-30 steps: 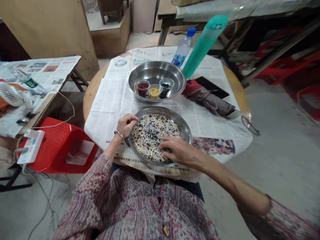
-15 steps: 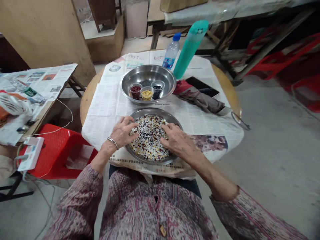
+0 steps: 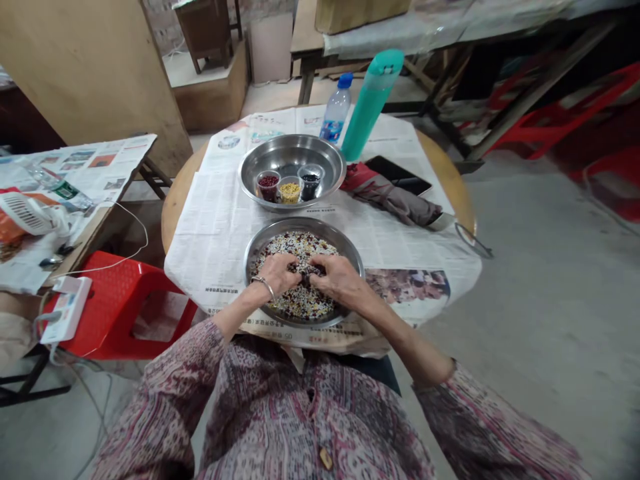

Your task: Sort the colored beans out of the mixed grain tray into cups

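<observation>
On the newspaper-covered round table sits a shallow metal tray [image 3: 354, 257], spread with a mix of white grains, red, yellow and black beans [image 3: 300, 305]. My left hand [image 3: 279, 273], with a silver bangle at the wrist, curls its fingers into the mix near the middle. Facing it from the right, my right hand [image 3: 339, 277] also has its fingers bent in, closed around some of the mix. Dark beans show between the two hands. Behind the tray, a deeper steel basin [image 3: 295, 152] holds clear cups of red beans [image 3: 269, 187], yellow beans [image 3: 289, 193] and black beans [image 3: 310, 185].
A water bottle [image 3: 336, 110] and a tall teal bottle [image 3: 373, 107] stand behind the basin. Right of it lie a folded umbrella [image 3: 400, 200] and a dark tablet [image 3: 397, 173]. At left are a red stool [image 3: 120, 287], a power strip [image 3: 67, 310] and a small fan [image 3: 27, 213].
Both hands have moved inward from the tray's sides to its middle, and their fingers have gone from spread to curled. The mix is drawn together between them.
</observation>
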The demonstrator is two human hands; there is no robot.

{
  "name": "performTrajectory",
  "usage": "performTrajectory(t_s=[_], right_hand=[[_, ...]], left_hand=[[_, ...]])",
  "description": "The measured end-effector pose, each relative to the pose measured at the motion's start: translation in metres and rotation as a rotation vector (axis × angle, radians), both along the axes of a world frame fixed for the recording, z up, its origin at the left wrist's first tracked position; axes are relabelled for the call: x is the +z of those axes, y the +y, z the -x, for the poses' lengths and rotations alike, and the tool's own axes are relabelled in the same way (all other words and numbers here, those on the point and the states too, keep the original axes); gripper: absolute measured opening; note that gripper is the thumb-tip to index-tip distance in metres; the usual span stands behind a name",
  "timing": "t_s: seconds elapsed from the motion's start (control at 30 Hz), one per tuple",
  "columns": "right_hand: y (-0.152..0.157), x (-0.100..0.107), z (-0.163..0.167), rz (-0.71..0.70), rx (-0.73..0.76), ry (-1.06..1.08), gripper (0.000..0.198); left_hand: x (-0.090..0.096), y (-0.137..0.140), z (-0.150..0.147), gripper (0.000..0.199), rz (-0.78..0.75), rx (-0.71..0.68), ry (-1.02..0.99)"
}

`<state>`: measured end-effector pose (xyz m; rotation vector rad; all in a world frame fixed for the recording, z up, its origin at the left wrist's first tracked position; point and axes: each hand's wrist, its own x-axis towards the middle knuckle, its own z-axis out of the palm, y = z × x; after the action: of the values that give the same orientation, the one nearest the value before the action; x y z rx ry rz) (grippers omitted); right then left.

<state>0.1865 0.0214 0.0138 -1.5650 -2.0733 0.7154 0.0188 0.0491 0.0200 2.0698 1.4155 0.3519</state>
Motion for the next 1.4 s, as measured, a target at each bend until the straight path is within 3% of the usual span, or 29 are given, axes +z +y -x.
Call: performTrajectory(t_s=[0.2, 0.4, 0.5, 0.63, 0.83, 0.87, 1.0, 1.03, 1.1, 1.27, 1.4], right_hand=[[-0.025, 0.005, -0.016, -0.075, 0.147, -0.04, 0.027], [-0.027, -0.009, -0.024, -0.255, -0.02, -0.055, 0.038], [-0.028, -0.021, -0.021, -0.301, -0.099, -0.052, 0.038], [-0.032, -0.031, -0.014, -0.359, -0.19, 0.016, 0.038], [-0.036, -0.031, -0.011, -0.399, -0.24, 0.082, 0.032], [-0.037, -0.031, -0.011, -0.402, -0.25, 0.108, 0.032], [-0.04, -0.033, -0.01, -0.451, -0.334, 0.242, 0.032], [-0.04, -0.034, -0.01, -0.468, -0.354, 0.269, 0.031], [-0.041, -0.034, -0.009, -0.493, -0.375, 0.307, 0.029], [-0.039, -0.039, -0.01, -0.579, -0.354, 0.342, 0.027], [-0.037, -0.043, -0.01, -0.687, -0.387, 0.384, 0.027]], left_hand=[[0.009, -0.042, 0.005, 0.027, -0.016, -0.155, 0.026], [0.003, -0.058, -0.001, 0.035, -0.113, -0.567, 0.137], [0.003, -0.05, -0.009, 0.033, -0.165, -0.68, 0.223], [0.002, -0.027, -0.018, 0.026, -0.231, -0.569, 0.299], [-0.003, 0.01, -0.001, 0.021, -0.347, -0.185, 0.167], [-0.002, 0.014, 0.005, 0.027, -0.357, -0.188, 0.153], [0.006, 0.03, 0.02, 0.091, -0.268, -0.38, 0.275], [0.008, 0.033, 0.021, 0.099, -0.239, -0.421, 0.31], [0.008, 0.037, 0.018, 0.092, -0.213, -0.474, 0.329], [-0.001, 0.029, -0.001, 0.027, -0.206, -0.542, 0.225], [-0.004, 0.005, -0.014, 0.026, -0.29, -0.582, 0.247]])
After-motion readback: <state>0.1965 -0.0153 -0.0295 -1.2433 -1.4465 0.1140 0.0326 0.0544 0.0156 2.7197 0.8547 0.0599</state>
